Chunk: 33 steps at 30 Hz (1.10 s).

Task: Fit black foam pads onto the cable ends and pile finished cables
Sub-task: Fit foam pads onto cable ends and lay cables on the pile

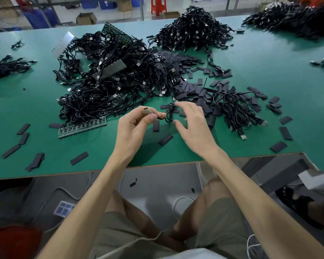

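Thin black cable (169, 114), coiled, end seemingly bare.

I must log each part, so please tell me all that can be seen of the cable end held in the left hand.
The cable end is a small, pale, flat piece with a row of dark dots at its tip. It points up and away, tilted. The left hand pinches it between thumb and fingers. No foam pad is on it. Its thin black cable hangs in loops to the right, above the green table.
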Each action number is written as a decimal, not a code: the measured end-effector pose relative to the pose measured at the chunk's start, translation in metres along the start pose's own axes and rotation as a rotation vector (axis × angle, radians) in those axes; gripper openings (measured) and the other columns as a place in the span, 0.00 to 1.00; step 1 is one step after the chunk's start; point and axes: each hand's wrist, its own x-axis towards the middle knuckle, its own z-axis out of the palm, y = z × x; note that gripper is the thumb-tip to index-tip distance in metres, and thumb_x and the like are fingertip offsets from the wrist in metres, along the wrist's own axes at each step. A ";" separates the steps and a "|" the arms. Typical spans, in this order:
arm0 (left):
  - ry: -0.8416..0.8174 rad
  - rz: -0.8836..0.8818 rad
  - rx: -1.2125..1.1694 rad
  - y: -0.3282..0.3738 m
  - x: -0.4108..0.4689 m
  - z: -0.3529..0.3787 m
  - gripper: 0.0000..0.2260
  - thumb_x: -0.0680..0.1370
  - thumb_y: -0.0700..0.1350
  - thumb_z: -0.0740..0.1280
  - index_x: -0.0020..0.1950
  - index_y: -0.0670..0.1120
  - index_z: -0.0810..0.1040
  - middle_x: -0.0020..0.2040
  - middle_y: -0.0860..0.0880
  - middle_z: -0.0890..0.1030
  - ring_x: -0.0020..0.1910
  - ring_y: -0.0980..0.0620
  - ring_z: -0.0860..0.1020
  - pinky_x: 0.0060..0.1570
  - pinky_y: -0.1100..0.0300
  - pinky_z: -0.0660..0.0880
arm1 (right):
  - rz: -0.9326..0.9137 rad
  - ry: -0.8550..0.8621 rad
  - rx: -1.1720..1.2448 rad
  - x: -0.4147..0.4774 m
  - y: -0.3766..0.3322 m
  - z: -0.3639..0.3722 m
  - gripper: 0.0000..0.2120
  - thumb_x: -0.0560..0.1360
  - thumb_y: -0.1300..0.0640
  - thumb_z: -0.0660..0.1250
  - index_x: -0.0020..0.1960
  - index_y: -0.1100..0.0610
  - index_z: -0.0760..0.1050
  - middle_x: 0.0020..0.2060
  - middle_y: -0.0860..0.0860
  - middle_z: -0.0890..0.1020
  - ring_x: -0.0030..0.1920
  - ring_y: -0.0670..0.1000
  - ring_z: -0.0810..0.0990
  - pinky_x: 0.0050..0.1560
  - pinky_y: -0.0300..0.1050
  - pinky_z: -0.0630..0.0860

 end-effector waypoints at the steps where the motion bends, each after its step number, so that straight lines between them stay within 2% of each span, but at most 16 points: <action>1: 0.000 -0.012 -0.016 0.000 0.000 0.000 0.05 0.82 0.35 0.65 0.51 0.35 0.80 0.49 0.42 0.86 0.53 0.42 0.84 0.56 0.47 0.80 | 0.046 -0.002 -0.057 0.000 0.001 0.001 0.25 0.81 0.59 0.67 0.76 0.59 0.67 0.71 0.53 0.71 0.71 0.53 0.65 0.73 0.52 0.65; 3: 0.002 -0.020 -0.015 0.000 -0.001 0.000 0.06 0.83 0.35 0.63 0.50 0.35 0.79 0.46 0.41 0.85 0.48 0.39 0.84 0.51 0.46 0.81 | 0.105 -0.044 -0.188 0.000 0.002 0.004 0.27 0.82 0.55 0.66 0.77 0.61 0.64 0.73 0.55 0.69 0.73 0.56 0.62 0.75 0.49 0.60; 5: 0.012 -0.012 0.021 0.001 -0.001 0.000 0.07 0.84 0.35 0.61 0.50 0.36 0.78 0.42 0.42 0.83 0.44 0.41 0.83 0.46 0.49 0.80 | 0.109 -0.061 -0.275 0.000 0.003 0.006 0.24 0.83 0.53 0.64 0.76 0.62 0.66 0.73 0.56 0.70 0.72 0.56 0.62 0.75 0.48 0.59; 9: -0.015 -0.021 0.120 -0.001 -0.001 0.000 0.11 0.86 0.41 0.60 0.51 0.40 0.80 0.36 0.43 0.78 0.36 0.45 0.77 0.39 0.51 0.74 | 0.119 0.009 -0.320 0.000 0.004 0.009 0.16 0.84 0.58 0.63 0.70 0.60 0.72 0.68 0.55 0.74 0.68 0.57 0.66 0.67 0.48 0.60; 13: -0.143 -0.026 0.339 -0.004 -0.003 0.006 0.10 0.84 0.47 0.64 0.48 0.49 0.84 0.33 0.54 0.78 0.32 0.58 0.74 0.36 0.63 0.70 | 0.213 0.080 -0.332 0.001 0.007 0.009 0.14 0.82 0.58 0.66 0.67 0.59 0.75 0.65 0.56 0.74 0.65 0.58 0.66 0.64 0.50 0.61; 15: -0.224 -0.013 0.484 -0.004 -0.003 0.009 0.09 0.83 0.49 0.66 0.49 0.49 0.84 0.33 0.58 0.79 0.33 0.60 0.75 0.38 0.64 0.71 | 0.263 0.102 -0.320 0.001 0.008 0.008 0.13 0.81 0.55 0.68 0.65 0.58 0.77 0.64 0.56 0.73 0.65 0.58 0.66 0.63 0.50 0.61; 18: -0.316 0.043 0.690 -0.004 -0.003 0.013 0.10 0.84 0.49 0.64 0.49 0.47 0.82 0.37 0.56 0.81 0.38 0.54 0.77 0.46 0.52 0.75 | 0.287 0.113 -0.288 0.002 0.008 0.007 0.12 0.81 0.54 0.69 0.62 0.57 0.78 0.62 0.55 0.74 0.64 0.58 0.66 0.63 0.50 0.62; 24: -0.212 0.087 0.817 -0.005 -0.006 0.015 0.11 0.85 0.46 0.61 0.50 0.44 0.79 0.44 0.50 0.80 0.46 0.48 0.75 0.50 0.51 0.69 | 0.264 0.123 -0.278 0.001 0.006 0.007 0.08 0.81 0.54 0.68 0.59 0.54 0.78 0.59 0.55 0.77 0.61 0.57 0.69 0.61 0.51 0.63; 33: -0.193 0.099 0.930 -0.004 -0.006 0.017 0.09 0.85 0.44 0.59 0.52 0.44 0.78 0.47 0.49 0.78 0.49 0.46 0.74 0.50 0.51 0.68 | 0.242 0.119 -0.296 0.002 0.005 0.007 0.09 0.83 0.54 0.66 0.60 0.54 0.78 0.58 0.56 0.74 0.60 0.58 0.68 0.57 0.49 0.58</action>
